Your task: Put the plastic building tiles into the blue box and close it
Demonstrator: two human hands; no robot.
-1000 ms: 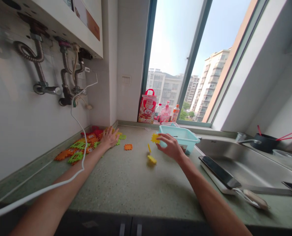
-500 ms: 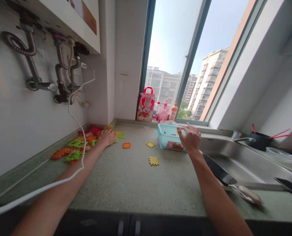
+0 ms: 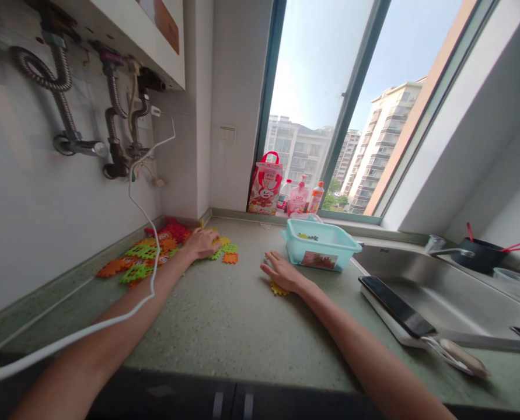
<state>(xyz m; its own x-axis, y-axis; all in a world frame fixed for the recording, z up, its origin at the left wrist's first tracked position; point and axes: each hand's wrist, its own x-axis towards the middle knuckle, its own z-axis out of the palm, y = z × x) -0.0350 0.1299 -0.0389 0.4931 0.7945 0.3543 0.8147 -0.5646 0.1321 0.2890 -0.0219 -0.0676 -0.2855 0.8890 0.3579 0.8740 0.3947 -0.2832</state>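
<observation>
My right hand lies flat, fingers stretched out, on the counter over a yellow foam puzzle tile whose edge pokes out beneath it. Just behind it stands a light blue plastic basket with a few tiles inside. My left hand rests with curled fingers on the right end of a pile of orange, green, red and yellow foam tiles along the left wall. An orange tile lies loose beside that hand.
A white cable hangs from the wall pipes across my left forearm. A sink is at right, with a phone on a white board at its edge. A red bag and bottles stand by the window.
My right hand came back from above the blue basket and dropped flat onto the yellow tiles on the counter. My left hand stayed on the tile pile.
</observation>
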